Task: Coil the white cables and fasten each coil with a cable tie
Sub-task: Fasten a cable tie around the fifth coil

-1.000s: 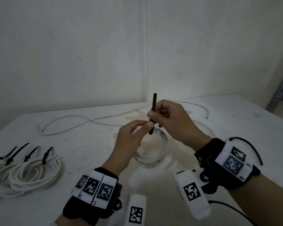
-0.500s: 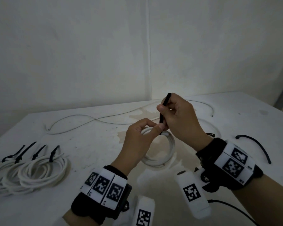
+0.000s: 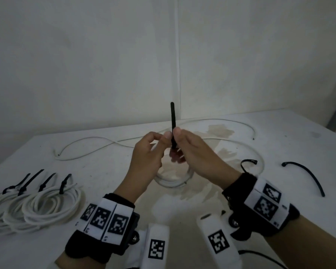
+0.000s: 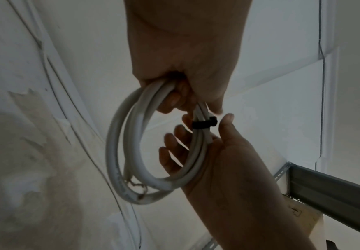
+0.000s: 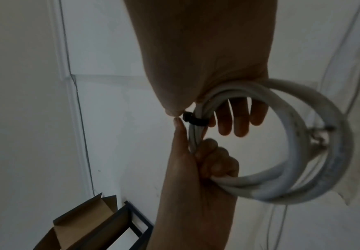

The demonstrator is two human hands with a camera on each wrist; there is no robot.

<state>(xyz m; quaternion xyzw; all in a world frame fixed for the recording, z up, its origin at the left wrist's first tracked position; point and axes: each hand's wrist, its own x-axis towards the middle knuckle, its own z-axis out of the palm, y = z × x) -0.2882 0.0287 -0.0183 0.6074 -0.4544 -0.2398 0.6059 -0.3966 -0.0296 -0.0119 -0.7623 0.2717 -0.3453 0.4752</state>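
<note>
From the head view, your left hand (image 3: pixel 146 152) and your right hand (image 3: pixel 194 152) meet above the tabletop (image 3: pixel 105 171), and the tail of a black cable tie (image 3: pixel 172 125) stands upright between your thumbs. The right thumb and fingers pinch this tail. The white coil (image 3: pixel 173 181) hangs below both hands, partly hidden. At the left lie the finished coils (image 3: pixel 39 204), each with its tie. Two loose cables (image 3: pixel 85 146) wait farther back, and spare ties (image 3: pixel 306 175) lie at the right.

From the left wrist view, your left hand (image 4: pixel 187 55) has its fingers curled around the coil (image 4: pixel 123 152) at the top. The tie (image 4: pixel 203 124) is already wrapped around the bundle just below this grip, with its head at the side. The other fingers of the right hand (image 4: pixel 217 152) are spread behind the strands.

From the right wrist view, the tie (image 5: pixel 195 120) looks snug around the coil (image 5: pixel 303 152), but I cannot tell if it is fully tight.

To do this step well, I think you should keep the left grip close to the tie, so the strands stay together. Pull the tail straight, in line with the head, not sideways. Stop when the turns cannot slide anymore.
</note>
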